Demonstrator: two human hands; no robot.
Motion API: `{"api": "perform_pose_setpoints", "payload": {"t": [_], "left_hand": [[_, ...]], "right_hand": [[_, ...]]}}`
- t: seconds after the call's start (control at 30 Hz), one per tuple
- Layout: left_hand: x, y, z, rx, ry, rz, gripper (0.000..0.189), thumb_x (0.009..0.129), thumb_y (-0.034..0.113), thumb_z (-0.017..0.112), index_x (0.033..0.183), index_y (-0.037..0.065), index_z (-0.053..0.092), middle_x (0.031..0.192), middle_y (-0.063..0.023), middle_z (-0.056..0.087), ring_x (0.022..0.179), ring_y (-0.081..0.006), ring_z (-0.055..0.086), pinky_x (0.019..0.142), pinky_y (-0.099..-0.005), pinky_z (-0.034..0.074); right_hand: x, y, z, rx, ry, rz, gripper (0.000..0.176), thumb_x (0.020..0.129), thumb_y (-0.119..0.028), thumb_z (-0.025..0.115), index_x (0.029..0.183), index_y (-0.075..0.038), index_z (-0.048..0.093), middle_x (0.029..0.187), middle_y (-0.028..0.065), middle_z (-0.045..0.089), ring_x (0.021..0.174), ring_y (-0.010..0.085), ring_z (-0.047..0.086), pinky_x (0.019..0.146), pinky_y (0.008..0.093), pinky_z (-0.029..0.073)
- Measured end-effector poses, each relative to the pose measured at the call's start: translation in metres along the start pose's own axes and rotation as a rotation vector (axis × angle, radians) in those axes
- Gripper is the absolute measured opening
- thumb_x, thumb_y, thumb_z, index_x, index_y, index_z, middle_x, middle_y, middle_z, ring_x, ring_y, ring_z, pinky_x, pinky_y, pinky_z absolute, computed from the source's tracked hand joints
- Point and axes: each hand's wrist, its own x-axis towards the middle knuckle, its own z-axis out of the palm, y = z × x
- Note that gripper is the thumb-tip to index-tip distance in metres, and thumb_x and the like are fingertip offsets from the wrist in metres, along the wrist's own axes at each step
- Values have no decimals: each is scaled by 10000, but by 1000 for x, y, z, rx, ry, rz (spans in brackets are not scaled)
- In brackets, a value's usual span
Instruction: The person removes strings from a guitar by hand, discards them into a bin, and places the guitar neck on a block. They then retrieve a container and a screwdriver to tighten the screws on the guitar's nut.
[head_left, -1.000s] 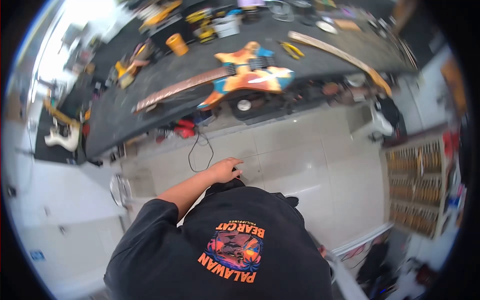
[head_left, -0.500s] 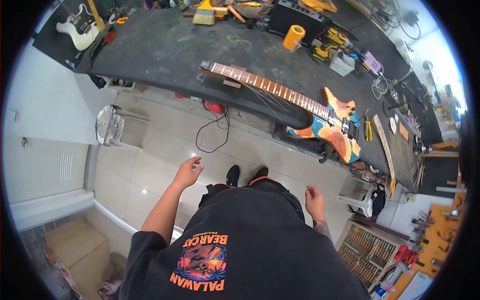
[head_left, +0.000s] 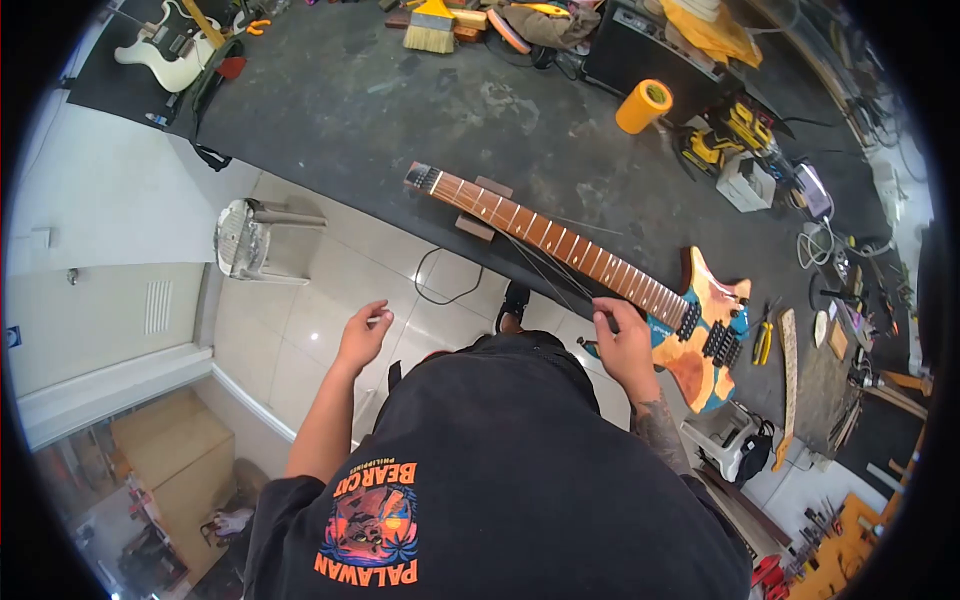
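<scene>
An electric guitar (head_left: 690,361) with a blue, orange and cream body lies face up along the bench's near edge. Its neck rests on a small wooden block (head_left: 476,227), headstock to the left. Several loose strings (head_left: 545,270) trail from the neck toward the body. My right hand (head_left: 626,342) is over the near edge of the guitar where neck meets body, thumb and forefinger apart, fingertips right at the ends of the loose strings. Away from the bench, above the floor, my left hand (head_left: 364,337) is empty with loosely curled fingers and a gap at the thumb.
On the dark workbench (head_left: 370,110) are an orange tape roll (head_left: 643,107), a brush (head_left: 430,27), yellow-handled pliers (head_left: 763,343), a drill (head_left: 748,130) and a guitar neck (head_left: 787,385). A white guitar (head_left: 165,48) lies far left. A stool (head_left: 240,240) stands on the floor.
I am closer to the bench. My right hand has come up from my side to the guitar and its loose strings. My left hand stays low with fingers loosely bent.
</scene>
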Motion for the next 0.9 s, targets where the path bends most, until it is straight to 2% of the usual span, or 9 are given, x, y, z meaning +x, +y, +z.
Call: {"api": "perform_pose_setpoints", "payload": {"t": [0.1,0.23,0.33,0.43,0.53,0.73,0.83,0.9], "left_hand": [[34,34,-11,17,44,35,450,976,293,685,1359,66,615,1156,-137,718,945,-203,693,862,-332,541],[75,87,-23,-2,63,76,498,975,284,690,1409,76,564,1204,-151,694,1029,-216,686,887,-346,544],[108,116,-31,86,73,228,581,947,262,723,1456,85,506,1319,-185,623,1176,-280,637,975,-379,522],[134,151,-45,395,32,479,668,886,223,777,1474,105,481,1413,-192,545,1293,-341,550,1060,-406,479],[160,179,-55,430,-122,558,724,826,203,818,1468,119,494,1443,-166,523,1323,-358,511,1097,-414,445],[227,177,-59,372,-457,779,634,764,201,863,1340,100,615,1345,-123,618,1233,-318,600,1041,-418,501],[238,178,-61,290,-527,834,534,764,199,862,1245,80,664,1259,-114,671,1174,-319,635,1010,-408,519],[248,174,-60,289,-539,912,525,761,201,863,1232,77,666,1248,-112,677,1155,-316,645,989,-404,528]], "right_hand": [[38,9,-9,-34,12,-67,181,932,-58,637,1099,-8,687,1000,161,694,948,323,686,838,393,541],[68,0,-5,11,-53,-1,180,936,-77,645,1098,-11,688,1017,152,693,940,329,673,851,404,532],[82,-11,12,-71,-49,-152,192,929,-100,660,1101,-20,688,1020,149,689,959,343,656,888,420,515],[97,-31,35,-75,-94,-200,242,906,-137,694,1119,-24,676,1060,142,677,1030,345,622,934,430,491],[112,-50,63,-121,-110,-229,289,889,-156,716,1139,-20,662,1122,129,645,1092,335,590,961,432,475],[151,-93,130,-219,0,-175,420,854,-163,753,1230,-26,625,1192,128,607,1143,334,562,984,448,465],[162,-112,161,-305,100,-105,404,849,-164,761,1210,-29,642,1187,120,613,1144,331,563,985,445,464],[166,-118,179,-338,150,-62,362,851,-163,759,1177,-41,662,1167,107,626,1123,316,577,973,436,467]]}}
